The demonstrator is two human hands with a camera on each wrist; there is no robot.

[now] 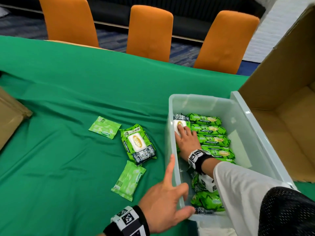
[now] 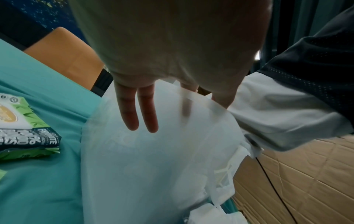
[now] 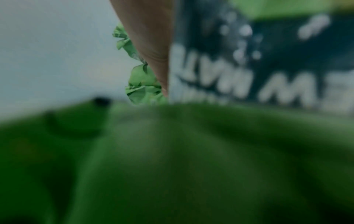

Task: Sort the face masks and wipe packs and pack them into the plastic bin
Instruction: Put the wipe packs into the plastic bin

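Note:
A clear plastic bin (image 1: 201,97) stands on the green cloth, with several green wipe packs (image 1: 211,130) on edge in a row along its right side. My right hand (image 1: 185,137) reaches inside and presses flat on a white-lidded wipe pack (image 1: 179,124) at the far left of the bin. In the right wrist view a straight finger (image 3: 153,45) lies beside that pack's dark label (image 3: 268,68). My left hand (image 1: 163,201) straddles the bin's near-left rim with straight fingers (image 2: 138,109) on the wall (image 2: 143,166). White face masks (image 2: 214,212) lie by the near wall.
On the cloth left of the bin lie a large wipe pack (image 1: 137,142) and two small light-green packs (image 1: 104,127) (image 1: 128,180). An open cardboard box (image 1: 289,82) stands right of the bin, another box (image 1: 8,116) at the left edge. Orange chairs (image 1: 150,31) line the far side.

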